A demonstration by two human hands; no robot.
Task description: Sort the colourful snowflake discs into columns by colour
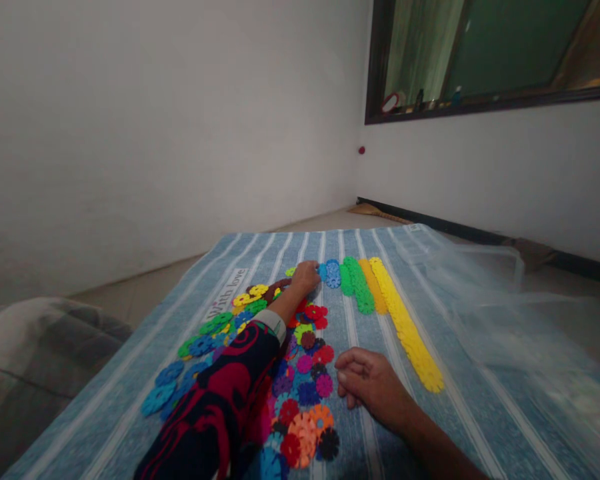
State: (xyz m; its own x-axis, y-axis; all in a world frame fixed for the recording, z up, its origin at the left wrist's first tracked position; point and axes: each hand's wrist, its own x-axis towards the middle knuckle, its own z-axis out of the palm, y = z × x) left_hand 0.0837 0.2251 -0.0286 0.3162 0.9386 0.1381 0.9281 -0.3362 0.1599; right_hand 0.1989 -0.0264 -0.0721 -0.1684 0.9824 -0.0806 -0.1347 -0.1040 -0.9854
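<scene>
My left hand (307, 276) reaches across the pile to its far side, fingers bent and pressed together at a light blue notched disc (323, 272). The fingertips are partly hidden by the back of the hand. Just right of it lies a short row of blue discs (333, 273). My right hand (371, 387) rests on the cloth beside the mixed pile of colored notched discs (309, 393), fingers loosely curled, with a gap to the thumb and nothing visible in them. Further right lie overlapping rows of green discs (361, 290), orange discs (375, 287) and a long row of yellow discs (407, 327).
A blue-and-white striped cloth (460, 373) covers the table. Clear plastic containers (485, 287) stand along the right side. Grey fabric (40, 380) bulges at the left. A white wall (180, 120) and a dark-framed window (495, 53) lie beyond.
</scene>
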